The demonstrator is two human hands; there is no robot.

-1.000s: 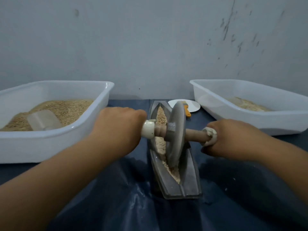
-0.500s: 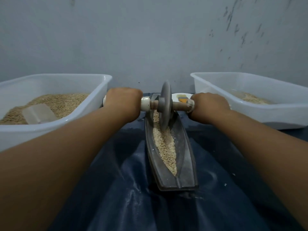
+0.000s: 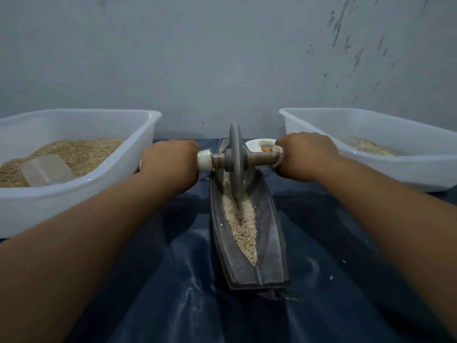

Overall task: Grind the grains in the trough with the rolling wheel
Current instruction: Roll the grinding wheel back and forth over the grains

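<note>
Sitting at nine o'clock: a white tub (image 3: 138, 157) heaped with whole grain, a clear scoop (image 3: 47, 169) lying half-buried in it. Closing round the left end of the axle (image 3: 259, 158), just right of that tub: the left hand (image 3: 170, 162), fist wrapped tight on the handle, white collar (image 3: 204, 160) showing beside the knuckles.

Standing upright at the centre, toward twelve o'clock: the rolling wheel (image 3: 235, 157), rim biting into the grains (image 3: 241, 219) near the far end of the trough (image 3: 272, 243). Running from twelve down to six: that dark, boat-shaped trough, resting on a blue sheet (image 3: 173, 293), with a pale furrow parting the grains along the middle. Peeking out behind the axle: a small white dish (image 3: 252, 144) holding something orange, too hidden to identify.

Gripping the right end of the axle at about two o'clock: the right hand (image 3: 306, 154), likewise clenched on the handle. Waiting at three o'clock: a second white tub (image 3: 371, 169), only thinly filled.

Judging from this: grinding in mid-stroke, wheel near the far reach, grains looking coarse and only partly crushed. Calling next, probably, for drawing the wheel toward six o'clock, pressing down evenly on both sides, keeping the disc upright and centred in the groove, avoiding spilling grains over the trough's rim.
</note>
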